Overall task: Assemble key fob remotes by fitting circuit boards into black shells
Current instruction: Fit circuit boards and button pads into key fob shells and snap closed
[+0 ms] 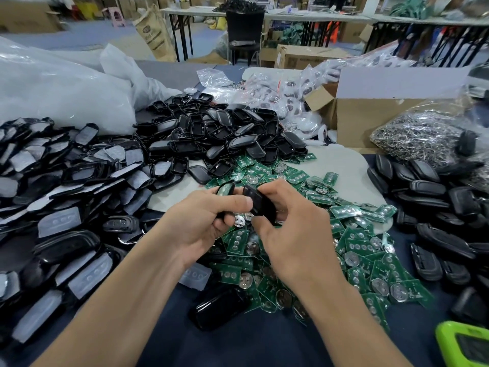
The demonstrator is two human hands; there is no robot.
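At the far left lies a heap of black shells [79,176] backed with frosted, rubbery pads. The left hand [203,223] curls round a slim shell half [225,188] showing green inside. Just beside it the right hand [293,229] pinches a matte black cover [258,201], both above flat green circuit boards [365,247] with round silver discs. Glossy curved casings [428,186] pile up on the right.

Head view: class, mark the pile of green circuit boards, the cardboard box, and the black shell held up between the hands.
circuit boards [365,247], head view, a board in the pile's right half.
cardboard box [370,123], head view, its brown front wall.
black shell [258,201], head view, its dark outer face.
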